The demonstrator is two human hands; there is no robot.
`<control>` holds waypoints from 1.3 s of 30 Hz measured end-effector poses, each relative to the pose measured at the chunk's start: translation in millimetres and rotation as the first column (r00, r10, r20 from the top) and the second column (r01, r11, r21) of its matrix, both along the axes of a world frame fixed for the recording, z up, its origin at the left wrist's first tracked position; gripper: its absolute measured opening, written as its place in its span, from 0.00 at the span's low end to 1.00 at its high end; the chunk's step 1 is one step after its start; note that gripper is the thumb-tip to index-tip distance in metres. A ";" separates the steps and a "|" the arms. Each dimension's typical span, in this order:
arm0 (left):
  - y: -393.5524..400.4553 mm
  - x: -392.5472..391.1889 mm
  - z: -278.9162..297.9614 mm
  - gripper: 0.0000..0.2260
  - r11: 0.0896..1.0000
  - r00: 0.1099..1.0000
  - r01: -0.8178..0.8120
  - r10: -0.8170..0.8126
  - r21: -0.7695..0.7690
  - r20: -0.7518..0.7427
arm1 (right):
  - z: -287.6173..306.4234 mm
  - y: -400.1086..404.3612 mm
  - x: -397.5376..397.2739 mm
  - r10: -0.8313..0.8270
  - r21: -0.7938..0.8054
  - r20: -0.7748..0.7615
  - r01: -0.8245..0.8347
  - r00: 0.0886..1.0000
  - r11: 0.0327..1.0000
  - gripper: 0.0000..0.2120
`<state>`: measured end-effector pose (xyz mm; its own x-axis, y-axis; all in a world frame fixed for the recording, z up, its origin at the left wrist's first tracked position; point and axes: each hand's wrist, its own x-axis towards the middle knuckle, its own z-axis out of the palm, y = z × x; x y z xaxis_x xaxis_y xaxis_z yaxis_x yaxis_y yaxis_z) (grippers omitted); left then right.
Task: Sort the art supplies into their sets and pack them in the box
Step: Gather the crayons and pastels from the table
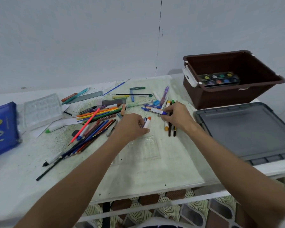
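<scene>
My left hand (130, 126) is closed around a few markers, among them a white one with an orange cap (147, 122). My right hand (176, 116) pinches a white marker with a blue cap (157, 111) and also lies over several dark and yellow markers (170, 129). A heap of coloured pencils (95, 122) fans out to the left of my hands. The brown box (234, 96) stands at the back right, open, with a watercolour paint set (219, 79) lying inside. More pens and markers (155, 99) are scattered behind my hands.
A grey box lid (247, 130) lies at the right, in front of the brown box. A clear plastic tray (41, 111) and a blue pouch (2, 129) sit at the left. Another clear tray (148, 148) lies under my left wrist. Two metal rulers (87, 97) rest at the back.
</scene>
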<state>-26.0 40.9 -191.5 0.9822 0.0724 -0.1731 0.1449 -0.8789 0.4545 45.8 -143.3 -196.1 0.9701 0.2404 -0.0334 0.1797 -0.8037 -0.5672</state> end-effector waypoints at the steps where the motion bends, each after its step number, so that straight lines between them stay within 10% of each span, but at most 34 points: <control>1: -0.4 -0.3 0.4 0.12 1.000 1.000 -0.006 0.006 -0.002 -0.002 | -0.5 0.7 0.5 0.001 0.000 0.005 -0.001 1.000 1.000 0.11; 16: 35.2 -70.3 30.7 0.07 0.984 0.951 -0.150 0.170 -0.093 0.260 | 22.8 21.3 -68.1 0.096 0.628 -0.082 -0.023 0.992 0.778 0.05; 29: 58.4 -154.8 3.5 0.08 0.976 0.909 -0.171 0.209 -0.135 0.360 | -1.1 93.0 -133.8 0.216 0.222 -0.107 -0.189 0.970 0.957 0.09; 39: 58.7 -149.9 -6.8 0.08 0.997 0.949 -0.070 0.078 -0.036 0.305 | -6.5 98.1 -135.5 0.198 0.306 -0.153 -0.145 0.968 0.941 0.09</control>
<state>-175.9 99.6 -198.2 0.9803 0.1466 0.1320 0.0601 -0.8593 0.5080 -89.8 -45.2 -202.7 0.8975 0.4279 -0.1064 0.1740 -0.5654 -0.8062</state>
